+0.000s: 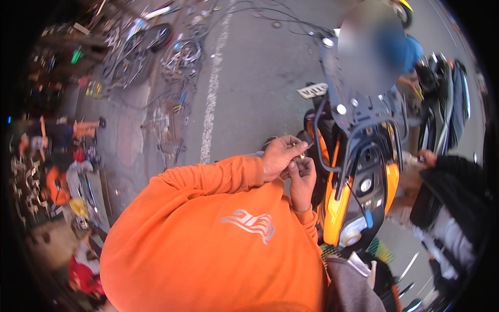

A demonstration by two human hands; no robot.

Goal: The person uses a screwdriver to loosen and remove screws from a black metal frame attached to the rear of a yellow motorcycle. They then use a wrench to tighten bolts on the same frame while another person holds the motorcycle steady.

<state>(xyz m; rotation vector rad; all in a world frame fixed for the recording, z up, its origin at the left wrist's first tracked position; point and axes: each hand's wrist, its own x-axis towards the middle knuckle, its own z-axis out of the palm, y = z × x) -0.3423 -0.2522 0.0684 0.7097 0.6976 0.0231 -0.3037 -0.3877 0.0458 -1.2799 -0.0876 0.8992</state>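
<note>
In front of my chest, my left hand (pixel 280 155) and my right hand (pixel 302 182) are close together, with fingertips nearly meeting. Both are closed in a pinch around small pieces. A tiny brass-coloured metal piece (pixel 301 155) shows between the fingertips, too small to name. Just right of my hands stands a yellow and black motorcycle (pixel 337 214). A dark metal luggage rack (pixel 358 118) sits over its tail. My hands are beside the motorcycle, apart from the rack. A blue-handled tool (pixel 369 218) lies on the motorcycle.
A white plate (pixel 313 91) sticks out by the rack. At right, another person's hand (pixel 428 157) reaches toward the motorcycle, near a second motorbike (pixel 449 104). Another person bends over the rack's far end. Cables (pixel 291 20) cross the floor; loose parts (pixel 182 54) lie scattered at left.
</note>
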